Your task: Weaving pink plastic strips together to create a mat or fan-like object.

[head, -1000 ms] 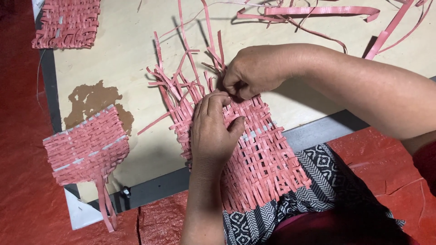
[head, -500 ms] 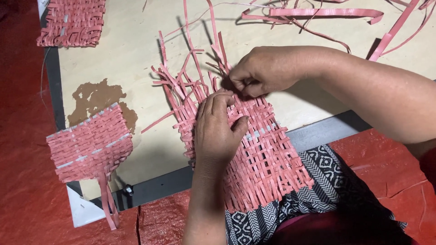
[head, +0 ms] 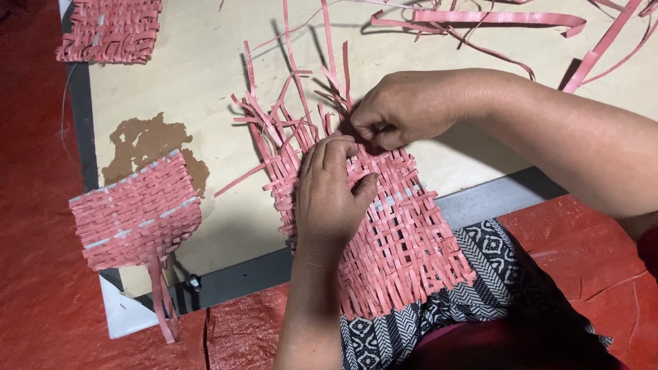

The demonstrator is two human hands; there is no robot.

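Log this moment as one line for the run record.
left hand: flat on pink woven mat | right hand: pinching strip ends at mat's top edge | nearby: smaller woven piece on board

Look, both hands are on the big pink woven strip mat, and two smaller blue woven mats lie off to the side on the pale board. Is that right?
Nearly. In the head view the left hand and right hand are on the big pink woven strip mat, but the two smaller woven mats on the pale board are pink too, not blue.
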